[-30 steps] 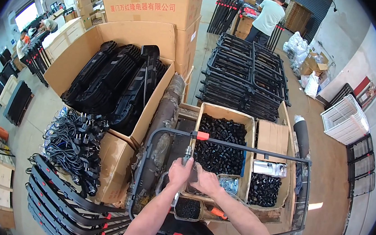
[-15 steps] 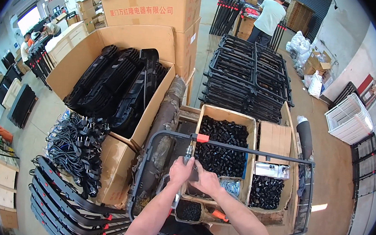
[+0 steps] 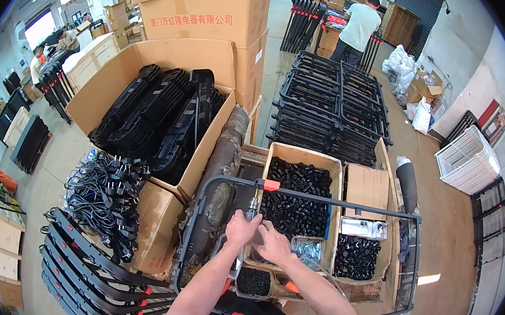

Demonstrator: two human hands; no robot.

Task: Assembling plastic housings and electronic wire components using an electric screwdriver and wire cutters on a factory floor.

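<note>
Black tubing forms the frame, which in the head view spans the picture's lower centre; a red clip sits on its upper bar. Both hands grip a driver near centre: left hand closed just below the chuck, right hand curled against the body, fingers partly hidden. The nose points up at the bar near the clip; contact is not verifiable. Black fittings lie to their right. Judged handling: frame light, stiff, smooth, liable to swing; hold by a side bar. Driver likely denser, rigid; hold around the body, clear of the chuck.
</note>
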